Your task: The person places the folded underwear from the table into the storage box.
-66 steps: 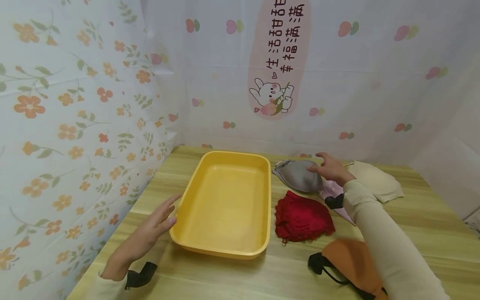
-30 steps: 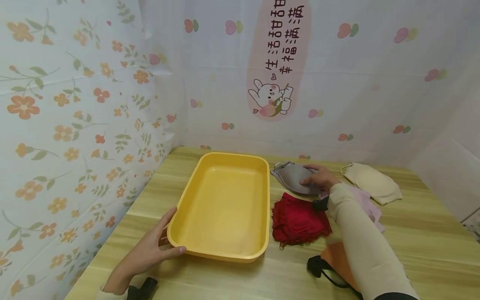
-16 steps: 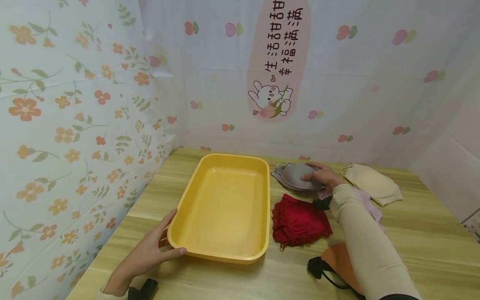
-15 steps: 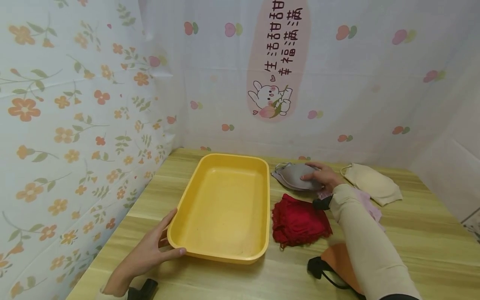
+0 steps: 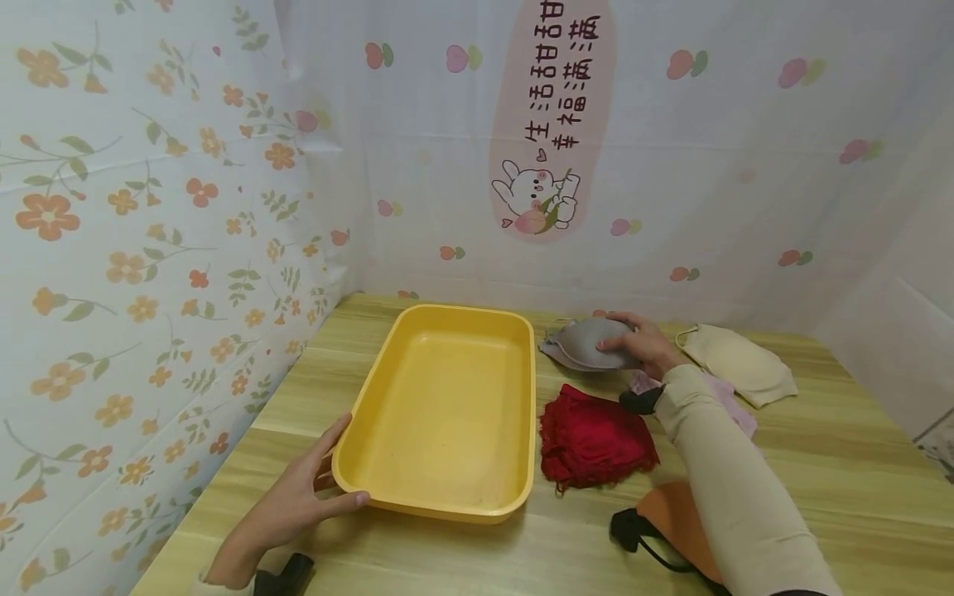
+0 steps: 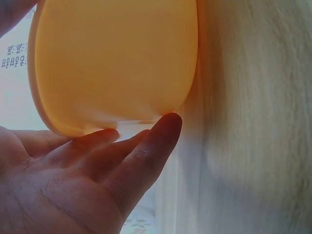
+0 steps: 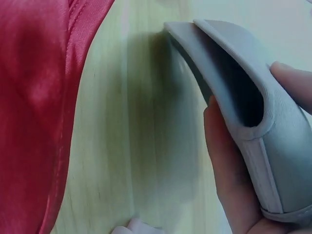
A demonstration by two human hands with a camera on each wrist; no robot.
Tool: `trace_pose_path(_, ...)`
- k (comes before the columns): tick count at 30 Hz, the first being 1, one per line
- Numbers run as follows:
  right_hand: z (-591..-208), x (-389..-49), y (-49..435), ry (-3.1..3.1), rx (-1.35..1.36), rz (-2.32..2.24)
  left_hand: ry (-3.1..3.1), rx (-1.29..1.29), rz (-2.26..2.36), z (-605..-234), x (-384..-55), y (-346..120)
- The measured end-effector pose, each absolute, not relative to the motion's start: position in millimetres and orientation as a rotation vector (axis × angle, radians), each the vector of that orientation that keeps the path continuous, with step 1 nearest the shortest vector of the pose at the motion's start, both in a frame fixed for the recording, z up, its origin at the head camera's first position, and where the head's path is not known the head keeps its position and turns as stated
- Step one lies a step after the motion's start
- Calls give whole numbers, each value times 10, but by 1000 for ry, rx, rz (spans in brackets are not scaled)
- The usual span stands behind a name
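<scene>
My left hand [image 5: 291, 501] grips the near left corner of a yellow plastic basin [image 5: 532, 414], thumb at the front rim. In the left wrist view its fingers [image 6: 146, 165] lie along the basin's outer wall. Behind the red lacy bra [image 5: 596, 439], my right hand [image 5: 644, 343] holds a folded grey bra [image 5: 585, 343]. The right wrist view shows that grey bra [image 7: 287, 146] between thumb and fingers, cups nested with a dark gap between them. A shadow lies on the table below it. Under the right forearm, a lilac cloth piece [image 5: 734, 406] is partly covered.
A beige bra [image 5: 741, 364] lies at the back right. An orange bra [image 5: 674, 521] with black straps sits at the front right, partly behind the sleeve. The wood-grain table [image 5: 440, 555] meets a printed cloth backdrop [image 5: 417, 165] behind and on the left.
My left hand has come onto the basin's corner. The right hand has reached down to the grey bra, taken hold of it and raised its right side slightly.
</scene>
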State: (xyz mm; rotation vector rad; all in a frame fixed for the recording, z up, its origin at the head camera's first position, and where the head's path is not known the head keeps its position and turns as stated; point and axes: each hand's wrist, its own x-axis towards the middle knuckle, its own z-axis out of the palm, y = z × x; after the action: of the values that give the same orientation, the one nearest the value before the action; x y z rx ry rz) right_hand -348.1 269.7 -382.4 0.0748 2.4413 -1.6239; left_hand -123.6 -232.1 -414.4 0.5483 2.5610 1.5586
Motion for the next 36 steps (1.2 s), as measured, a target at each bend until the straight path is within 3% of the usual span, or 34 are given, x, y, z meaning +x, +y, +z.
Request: trace_pose_path(36,-3422,-3343,2575,2274,-3,-2022,2518,470,1595,-4136,-1255,-2323)
